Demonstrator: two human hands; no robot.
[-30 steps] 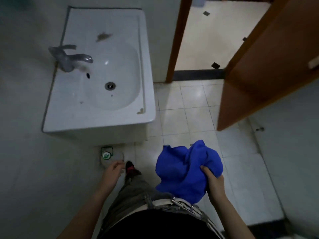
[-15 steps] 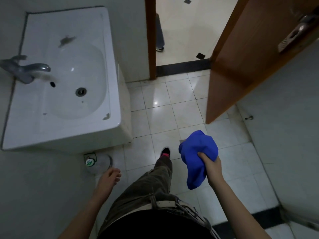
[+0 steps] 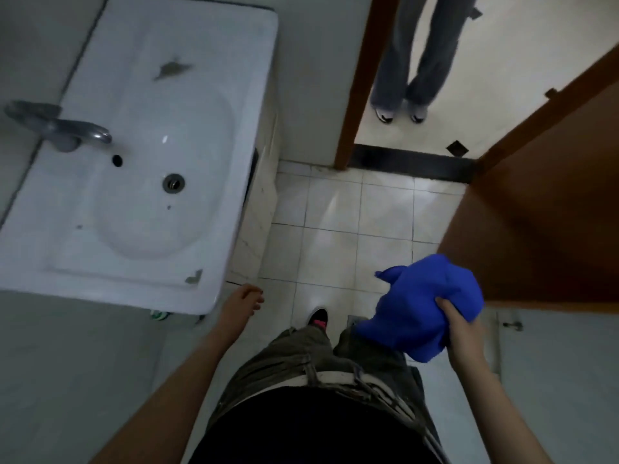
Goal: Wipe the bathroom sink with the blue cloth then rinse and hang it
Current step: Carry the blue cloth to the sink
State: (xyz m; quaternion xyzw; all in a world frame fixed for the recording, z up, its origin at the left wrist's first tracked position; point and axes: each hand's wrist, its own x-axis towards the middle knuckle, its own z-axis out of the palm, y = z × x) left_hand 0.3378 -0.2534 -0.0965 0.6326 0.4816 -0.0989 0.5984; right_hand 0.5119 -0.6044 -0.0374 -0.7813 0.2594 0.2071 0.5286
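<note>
A white bathroom sink (image 3: 110, 279) fills the left side, with a grey tap (image 3: 63, 128) at its left edge and a drain (image 3: 173, 183) in the dry bowl. Dark chipped spots mark its far rim and near right corner. My right hand (image 3: 460, 324) grips a bunched blue cloth (image 3: 422, 306) at waist height, well to the right of the sink. My left hand (image 3: 241, 304) hangs just off the sink's near right corner with its fingers loosely curled and nothing in it.
A brown wooden door (image 3: 542, 222) stands open on the right, close to the cloth. Another person's legs (image 3: 415, 55) stand in the doorway beyond the dark threshold (image 3: 412, 164). White floor tiles (image 3: 338, 229) lie between sink and door.
The view has shifted closer to the sink and doorway. My right hand with the cloth has risen slightly toward the door. My left hand now sits near the sink's corner. A person's legs came into view.
</note>
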